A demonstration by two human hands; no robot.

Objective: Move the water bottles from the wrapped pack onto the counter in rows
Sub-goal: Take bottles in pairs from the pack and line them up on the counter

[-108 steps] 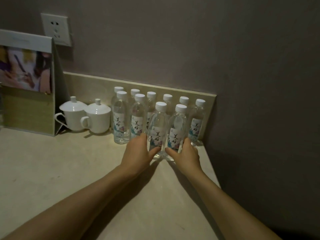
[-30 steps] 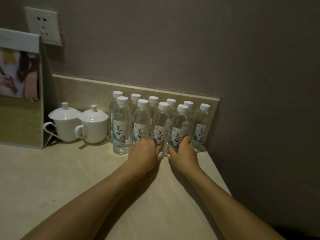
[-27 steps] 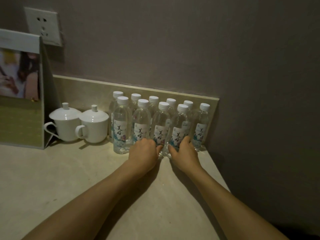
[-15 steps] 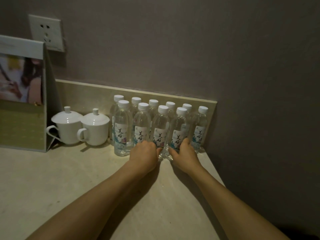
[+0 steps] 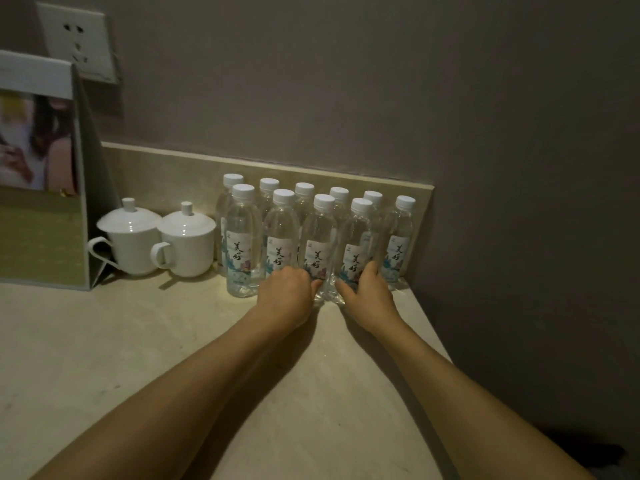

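Fingers [image 5: 372,270] of the right hand [image 5: 369,299] wrap around the lower part of one water bottle [image 5: 356,244], the rightmost of the front row, thumb on its near left side. Those of the left hand [image 5: 287,299] curl against the base of the next bottle [image 5: 320,244] to the left, knuckles up; how tightly they grip is hidden behind the back of the hand.

Under both hands spreads the pale stone counter [image 5: 156,358], running back to a low beige ledge [image 5: 166,168] against the grey wall [image 5: 346,81]. Far left of the fingers stands a tall printed display card [image 5: 38,168], with a wall socket [image 5: 78,43] above it.

Between the card and the hands sit two white lidded cups [image 5: 159,237], side by side, handles towards the left.

All the bottles [image 5: 242,237] stand upright in two rows by the ledge: four in front, including the two being held, and a back row behind them whose rightmost bottle [image 5: 398,244] stands just right of the right hand. Each has a white cap [image 5: 243,191] and a pale label with dark brush characters.
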